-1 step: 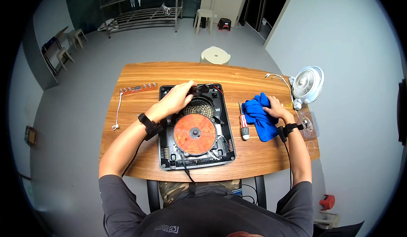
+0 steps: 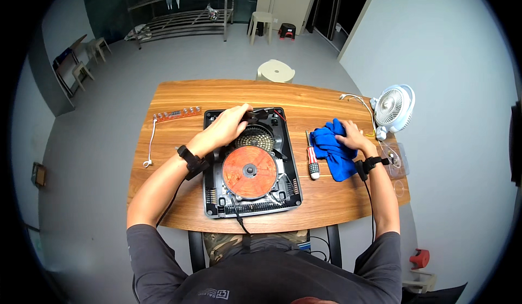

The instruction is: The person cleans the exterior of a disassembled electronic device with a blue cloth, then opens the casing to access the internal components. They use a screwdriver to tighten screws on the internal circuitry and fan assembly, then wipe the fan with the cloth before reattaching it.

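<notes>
An opened induction cooker (image 2: 297,187) lies on the wooden table in front of me, its round copper-red coil (image 2: 239,176) uncovered. Behind the coil is a round vent grille (image 2: 254,141) in the black housing. My left hand (image 2: 227,125) is over the far part of the housing, fingers closed on a black plastic fan blade (image 2: 260,115); the palm hides part of it. To the right, my right hand (image 2: 353,136) grips a crumpled blue cloth (image 2: 333,149) resting on the table. A screwdriver (image 2: 312,162) with a red, white and dark handle lies just left of the cloth.
A small circuit board (image 2: 176,113) with a white cable (image 2: 150,146) lies at the table's left. A white fan (image 2: 392,108) stands at the right edge, near a clear plastic box (image 2: 397,160) with small parts. A beige stool (image 2: 276,71) stands beyond the table.
</notes>
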Motion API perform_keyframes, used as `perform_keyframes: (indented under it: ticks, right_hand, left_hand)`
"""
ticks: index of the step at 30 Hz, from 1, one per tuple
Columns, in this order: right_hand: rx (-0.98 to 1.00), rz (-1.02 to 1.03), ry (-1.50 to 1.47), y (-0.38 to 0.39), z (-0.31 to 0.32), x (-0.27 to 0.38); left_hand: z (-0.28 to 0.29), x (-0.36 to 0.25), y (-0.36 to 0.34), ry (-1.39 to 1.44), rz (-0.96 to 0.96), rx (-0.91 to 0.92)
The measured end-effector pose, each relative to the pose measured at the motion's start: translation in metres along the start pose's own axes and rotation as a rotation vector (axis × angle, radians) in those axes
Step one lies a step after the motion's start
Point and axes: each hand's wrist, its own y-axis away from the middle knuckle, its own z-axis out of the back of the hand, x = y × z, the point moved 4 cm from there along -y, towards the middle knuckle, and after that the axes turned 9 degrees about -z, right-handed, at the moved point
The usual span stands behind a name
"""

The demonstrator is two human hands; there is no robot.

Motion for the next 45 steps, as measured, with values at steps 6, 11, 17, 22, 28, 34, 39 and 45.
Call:
perform_keyframes:
  ticks: [6, 11, 17, 22, 28, 34, 39, 45]
  right_hand:
    - [-0.144, 0.380, -0.211, 0.001, 0.036, 0.097]
    - [0.027, 0.585, -0.366, 0.040, 0.061, 0.219]
    - [0.013, 0.721, -0.231, 0.033, 0.051, 0.256]
    - [-0.156, 0.790, -0.138, 0.045, 0.048, 0.275]
    - [-0.278, 0.833, -0.222, 0.048, 0.055, 0.279]
    - [-0.212, 0.895, -0.546, 0.036, 0.073, 0.259]
    - [-0.083, 0.956, -0.663, 0.037, 0.080, 0.257]
    - [0.318, 0.743, -0.750, 0.052, 0.080, 0.268]
  left_hand:
    - [-0.005, -0.011, -0.014, -0.063, -0.047, 0.038]
    - [0.006, -0.026, -0.013, -0.238, -0.088, 0.010]
    - [0.015, -0.040, -0.009, -0.330, -0.126, -0.009]
    - [0.017, -0.047, 0.003, -0.319, -0.107, -0.075]
    - [0.028, -0.060, -0.001, -0.187, -0.014, -0.100]
    - [0.067, -0.058, -0.005, 0.430, 0.023, -0.045]
    - [0.059, -0.058, -0.018, 0.032, -0.244, 0.091]
    - [0.050, -0.068, -0.023, 0.139, -0.127, 0.108]
